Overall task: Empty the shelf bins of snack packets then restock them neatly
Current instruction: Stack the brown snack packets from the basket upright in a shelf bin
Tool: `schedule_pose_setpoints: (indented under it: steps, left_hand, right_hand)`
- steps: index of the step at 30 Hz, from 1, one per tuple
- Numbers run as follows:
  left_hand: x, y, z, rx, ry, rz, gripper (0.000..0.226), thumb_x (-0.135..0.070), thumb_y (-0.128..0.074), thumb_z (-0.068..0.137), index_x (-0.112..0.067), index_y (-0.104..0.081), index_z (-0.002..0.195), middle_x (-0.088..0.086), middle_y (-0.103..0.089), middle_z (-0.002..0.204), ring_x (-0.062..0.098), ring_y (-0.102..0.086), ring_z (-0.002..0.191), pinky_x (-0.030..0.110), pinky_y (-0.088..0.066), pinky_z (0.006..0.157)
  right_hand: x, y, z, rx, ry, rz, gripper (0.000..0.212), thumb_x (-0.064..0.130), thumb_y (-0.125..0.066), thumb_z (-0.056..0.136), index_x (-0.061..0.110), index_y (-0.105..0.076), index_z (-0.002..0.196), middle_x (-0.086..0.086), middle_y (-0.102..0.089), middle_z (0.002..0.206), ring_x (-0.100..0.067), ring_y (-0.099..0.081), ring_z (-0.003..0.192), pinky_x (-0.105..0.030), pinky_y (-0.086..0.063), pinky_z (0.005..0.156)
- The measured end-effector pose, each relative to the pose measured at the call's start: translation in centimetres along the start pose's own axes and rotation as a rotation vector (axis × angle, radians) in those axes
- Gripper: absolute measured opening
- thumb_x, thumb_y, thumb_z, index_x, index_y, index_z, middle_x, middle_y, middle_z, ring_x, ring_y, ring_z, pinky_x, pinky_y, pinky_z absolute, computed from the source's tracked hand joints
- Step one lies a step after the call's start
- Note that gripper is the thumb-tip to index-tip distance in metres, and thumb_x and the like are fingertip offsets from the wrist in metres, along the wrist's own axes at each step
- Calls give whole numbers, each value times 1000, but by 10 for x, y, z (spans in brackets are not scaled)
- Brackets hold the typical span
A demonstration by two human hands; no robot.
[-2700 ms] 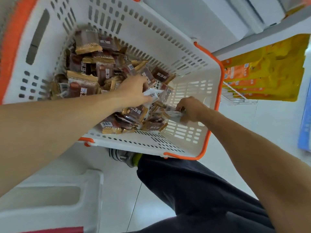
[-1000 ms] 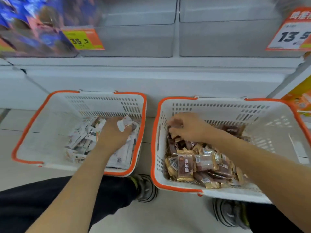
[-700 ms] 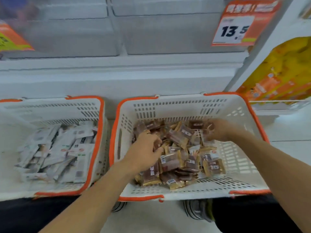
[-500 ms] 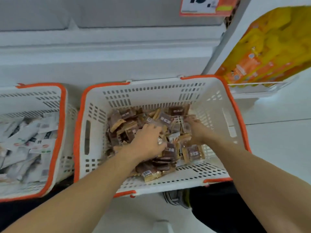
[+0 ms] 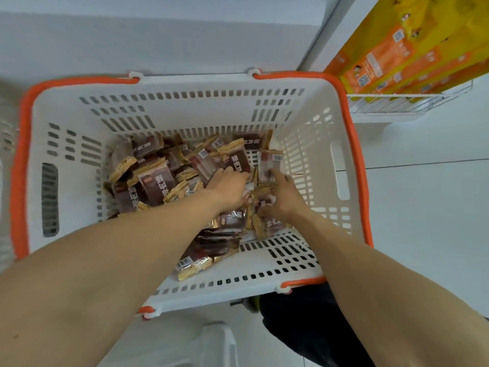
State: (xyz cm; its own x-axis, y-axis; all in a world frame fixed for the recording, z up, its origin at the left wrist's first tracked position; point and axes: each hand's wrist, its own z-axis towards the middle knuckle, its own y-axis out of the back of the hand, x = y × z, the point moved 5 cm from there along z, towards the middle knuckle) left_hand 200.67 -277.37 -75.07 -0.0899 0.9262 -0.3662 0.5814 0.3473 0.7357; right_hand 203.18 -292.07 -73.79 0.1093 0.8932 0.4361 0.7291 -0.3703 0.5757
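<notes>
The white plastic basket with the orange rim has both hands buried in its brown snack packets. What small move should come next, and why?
Probably close both hands on a bunch and lift it out. The left hand and right hand sit side by side in the loose pile of brown and gold snack packets in the white orange-rimmed basket; whether either already grips one is unclear.

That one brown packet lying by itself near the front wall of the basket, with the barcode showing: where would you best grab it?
Probably by its crimped gold end seal, coming from straight above. The lone brown packet lies flat on the bare floor of the basket, apart from the main pile, so nothing blocks a pinch on that flat edge. Both hands are busy farther back in the pile.
</notes>
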Motion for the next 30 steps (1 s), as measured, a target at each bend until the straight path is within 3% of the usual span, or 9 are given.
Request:
schedule_pose_setpoints:
  steps: [4,8,10,13,18,21,23,26,30]
  left_hand:
    - [4,0,5,99,20,-21,53,-56,-69,86,-21,-65,125,8,-64,122,32,-52,119,44,-33,108]
    - [8,5,-4,119,21,-118,55,-50,-71,87,-20,-61,131,6,-66,123,31,-55,120,44,-37,106]
    - [8,11,-13,136,7,-171,41,-44,-72,88,-17,-63,118,3,-66,106,25,-61,102,36,-46,88]
    - [9,29,-27,108,15,-344,24,-33,-74,90,-15,-63,102,1,-65,92,16,-60,75,27,-41,59]
    - [21,73,-50,-171,73,-428,25,-34,-65,96,-15,-66,112,5,-68,114,20,-63,93,27,-43,70]
    - [41,101,-70,-437,168,-515,21,-31,-61,99,-12,-68,100,-2,-67,100,15,-60,81,16,-37,58]
    - [60,111,-82,-528,228,-522,25,-29,-57,100,-9,-72,96,2,-72,96,17,-63,78,16,-41,58]
    - [80,110,-95,-508,301,-404,32,-31,-54,102,-6,-74,94,6,-69,82,18,-61,67,27,-41,56]
    - [95,105,-109,-515,374,-252,35,-36,-59,99,-6,-73,86,8,-65,70,25,-61,67,22,-28,46]
  right_hand:
    - [1,5,0,54,-67,100,121,1,-91,64,22,-15,156,-1,-53,123,-20,-59,103,-28,-55,76]
    - [-2,6,-10,100,-135,186,104,-1,-88,67,14,-26,149,-2,-64,119,-23,-62,109,-39,-52,95]
    - [-3,5,-15,130,-158,300,92,-7,-86,68,16,-36,141,-5,-70,110,-22,-69,95,-38,-61,77]
    - [4,20,-17,140,-154,413,66,-11,-85,68,13,-57,124,-7,-73,102,-17,-71,84,-26,-56,56]
    - [36,61,-22,8,17,425,45,3,-84,77,15,-66,117,5,-70,100,-7,-66,86,-16,-53,64]
    - [49,74,-22,-157,100,613,58,9,-84,80,15,-58,132,-2,-64,120,-13,-69,98,-28,-60,81]
    - [50,76,-20,-218,61,520,64,15,-80,86,19,-49,141,0,-57,124,-15,-66,101,-32,-57,84]
    - [45,65,-20,-143,-33,224,46,15,-72,92,14,-55,134,0,-63,121,-13,-62,89,-24,-50,72]
    - [27,29,-21,74,-34,-22,48,19,-78,87,12,-59,131,-3,-62,133,-17,-60,106,-25,-45,91]
